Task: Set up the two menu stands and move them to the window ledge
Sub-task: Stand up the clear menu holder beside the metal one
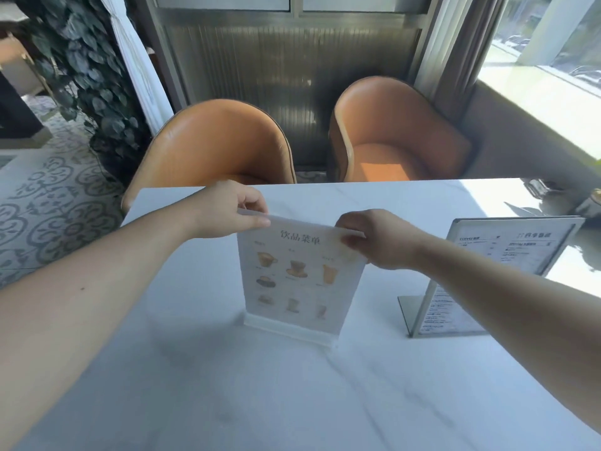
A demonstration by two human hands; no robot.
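A clear acrylic menu stand (297, 281) with a drinks menu of cup pictures stands upright on the white marble table (227, 385), near its middle. My left hand (227, 209) pinches its top left corner. My right hand (380, 239) pinches its top right corner. A second, metal-framed menu stand (507, 252) with dense text stands upright to the right, partly hidden behind my right forearm. The window ledge (546, 102) runs along the right side, in bright sunlight.
Two orange leather chairs (214, 148) (396, 131) sit across the table's far edge. A leafy plant wall (84, 76) is at far left above patterned floor tiles. Small dark objects (549, 190) lie at the table's far right corner.
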